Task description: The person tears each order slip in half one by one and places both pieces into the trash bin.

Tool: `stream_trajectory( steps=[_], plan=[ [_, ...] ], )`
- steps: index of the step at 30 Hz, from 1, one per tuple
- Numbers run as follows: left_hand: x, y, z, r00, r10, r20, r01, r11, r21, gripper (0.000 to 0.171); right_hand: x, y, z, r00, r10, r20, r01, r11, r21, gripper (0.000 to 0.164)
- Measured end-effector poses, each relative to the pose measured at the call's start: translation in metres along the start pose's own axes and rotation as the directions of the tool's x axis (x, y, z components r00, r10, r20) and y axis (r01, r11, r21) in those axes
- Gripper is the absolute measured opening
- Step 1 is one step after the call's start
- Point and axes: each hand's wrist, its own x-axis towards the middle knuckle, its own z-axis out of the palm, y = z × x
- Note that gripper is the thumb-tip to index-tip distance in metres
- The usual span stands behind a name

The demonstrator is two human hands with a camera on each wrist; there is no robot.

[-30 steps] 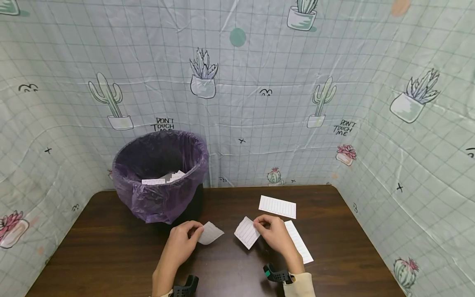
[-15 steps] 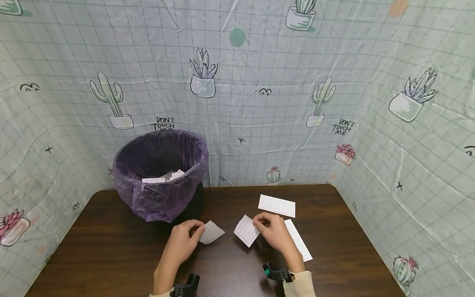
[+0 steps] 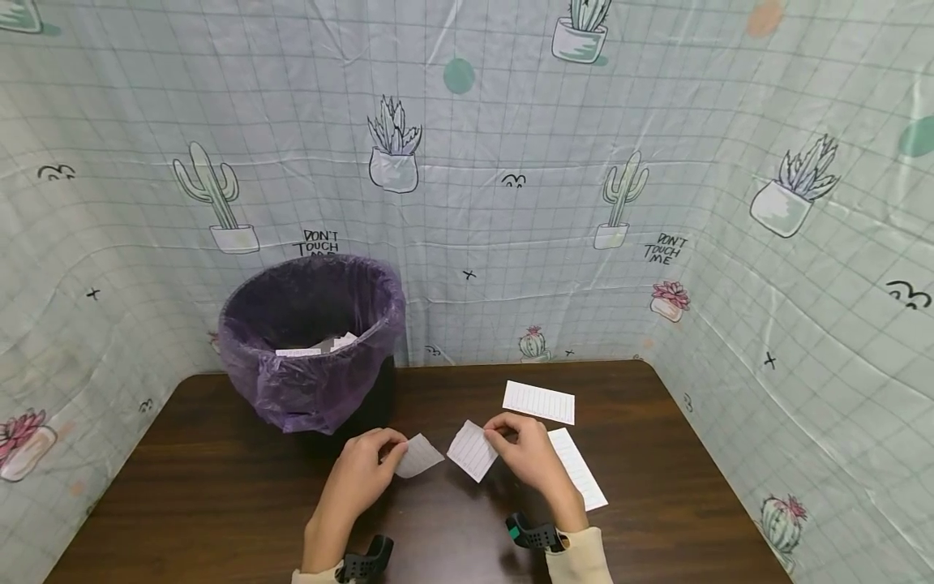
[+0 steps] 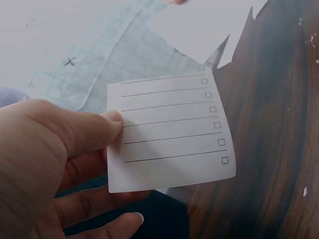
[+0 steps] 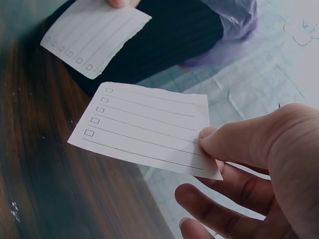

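Observation:
Two small pieces of lined checklist paper are held above the table, one in each hand. My left hand (image 3: 362,466) pinches the left piece (image 4: 169,134) by its edge between thumb and fingers; check boxes run down its far side. With thumb and index finger, my right hand (image 3: 527,454) grips the other piece (image 5: 144,129), whose upper edge looks uneven and torn. In the head view the two pieces nearly meet, corner towards corner. Behind and beside the right hand lie two whole lined slips, one at the back (image 3: 538,402) and one partly behind the right forearm (image 3: 578,469).
A dark bin lined with a purple bag (image 3: 314,393) stands at the back left of the brown wooden table (image 3: 197,503). White paper scraps (image 3: 343,341) show inside it. A patterned cloth (image 3: 467,203) hangs close round the table's back and sides.
Both hands have come slightly closer together, each still pinching its piece, so the gap between the papers has narrowed. The head view has shifted a little.

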Motion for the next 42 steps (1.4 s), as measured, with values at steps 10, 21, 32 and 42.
stream_trajectory(
  steps=[10,21,32,42],
  plan=[
    [0.006,0.007,-0.02,0.998,0.067,0.016,-0.068,0.994,0.084,0.006,0.009,-0.012,0.006,0.997,-0.06,0.04,0.06,0.998,-0.009,0.006],
    [0.014,0.016,-0.055,0.986,0.167,0.027,-0.169,0.971,0.169,0.004,0.031,-0.041,-0.003,0.993,-0.077,0.093,0.077,0.997,0.002,0.007],
    [0.024,0.041,-0.096,0.94,0.34,0.022,-0.339,0.924,0.178,0.002,0.062,-0.083,-0.021,0.977,-0.194,0.092,0.2,0.978,-0.056,0.009],
    [0.035,0.071,-0.143,0.808,0.583,-0.09,-0.577,0.812,0.087,0.016,0.089,-0.124,-0.038,0.949,-0.305,0.08,0.307,0.951,-0.017,0.01]
  ],
)
